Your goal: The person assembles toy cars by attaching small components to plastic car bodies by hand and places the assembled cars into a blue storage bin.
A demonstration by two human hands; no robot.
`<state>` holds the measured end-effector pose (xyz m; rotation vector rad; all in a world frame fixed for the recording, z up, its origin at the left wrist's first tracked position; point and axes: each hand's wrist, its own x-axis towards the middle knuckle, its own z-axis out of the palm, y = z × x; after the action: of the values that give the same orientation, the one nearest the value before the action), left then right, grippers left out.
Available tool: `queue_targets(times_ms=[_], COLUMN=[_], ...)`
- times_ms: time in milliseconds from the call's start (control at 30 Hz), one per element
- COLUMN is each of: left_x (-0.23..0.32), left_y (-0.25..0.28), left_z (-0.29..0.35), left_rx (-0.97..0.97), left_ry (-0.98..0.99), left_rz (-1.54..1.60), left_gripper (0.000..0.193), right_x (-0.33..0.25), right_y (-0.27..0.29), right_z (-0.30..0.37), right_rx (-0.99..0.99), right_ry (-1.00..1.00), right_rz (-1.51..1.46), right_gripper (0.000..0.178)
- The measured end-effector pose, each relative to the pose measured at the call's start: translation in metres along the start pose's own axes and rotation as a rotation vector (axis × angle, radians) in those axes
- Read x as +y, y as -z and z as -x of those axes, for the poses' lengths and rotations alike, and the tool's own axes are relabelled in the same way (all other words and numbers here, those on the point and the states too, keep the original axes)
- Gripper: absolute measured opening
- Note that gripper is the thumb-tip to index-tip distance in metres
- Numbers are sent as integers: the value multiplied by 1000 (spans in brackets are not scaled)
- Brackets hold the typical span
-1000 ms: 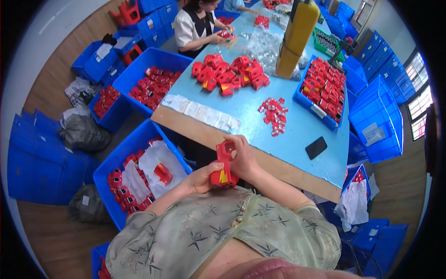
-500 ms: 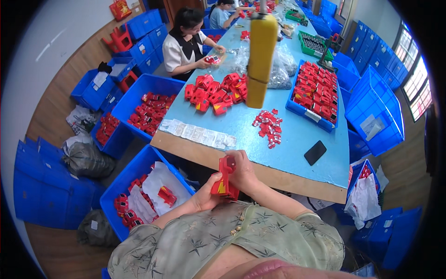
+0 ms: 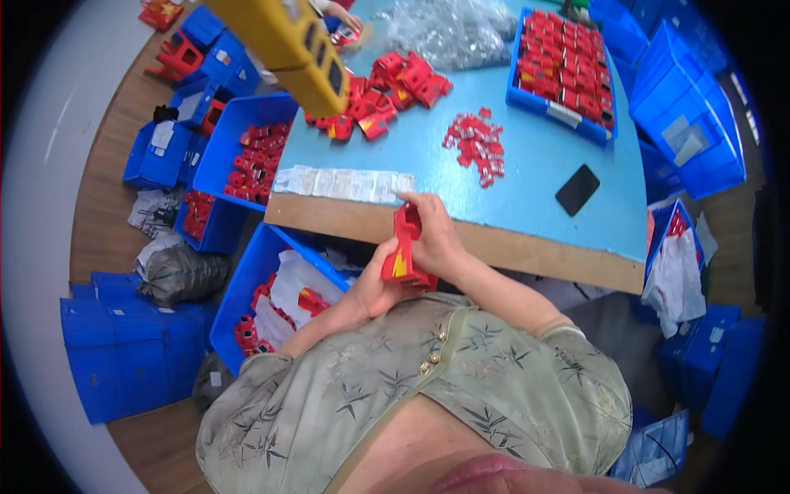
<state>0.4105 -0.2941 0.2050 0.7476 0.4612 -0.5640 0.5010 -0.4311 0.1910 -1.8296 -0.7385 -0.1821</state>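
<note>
Just in front of the table's near edge, a red plastic toy-car shell (image 3: 401, 262) with a yellow patch is held between my two hands. My left hand (image 3: 374, 284) grips its lower left side, thumb along the shell. Curled around its upper right side is my right hand (image 3: 438, 240); some of its fingers are hidden behind the shell. Beyond my hands, a strip of pale printed labels (image 3: 346, 184) lies along the table edge. Small red pieces (image 3: 477, 146) are piled to its right. Farther back is a heap of similar red shells (image 3: 383, 95).
A blue tray (image 3: 563, 122) of red shells and a black phone (image 3: 578, 190) rest on the blue table (image 3: 527, 202). Blue bins (image 3: 226, 325) stand at the left. A yellow hanging box (image 3: 304, 62) overhangs the far left. A co-worker's hand (image 3: 341, 15) shows beyond.
The view has tilted downward, so the table sits higher in the picture and the co-worker is mostly out of sight. Both hands keep hold of the red shell in much the same grip.
</note>
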Motion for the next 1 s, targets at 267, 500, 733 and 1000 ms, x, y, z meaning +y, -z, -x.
queue_targets(times_ms=[267,500,733,1000], left_x=[-4,15,76,254], left_y=[4,2,1,97], left_z=[-57,-94,-169,-268], left_rx=[39,197,263,960], left_ry=[123,190,-52,-538], left_rz=[26,-91,-433,-1737], left_gripper=[62,62,54,84], right_x=[63,104,153,207], right_y=[16,16,30,98], right_z=[-3,-13,-63,-32], right_rx=[-93,-167,126,156], right_ry=[-82,-227,-61,-357], right_rz=[2,8,115,149], right_gripper=[67,69,77,63])
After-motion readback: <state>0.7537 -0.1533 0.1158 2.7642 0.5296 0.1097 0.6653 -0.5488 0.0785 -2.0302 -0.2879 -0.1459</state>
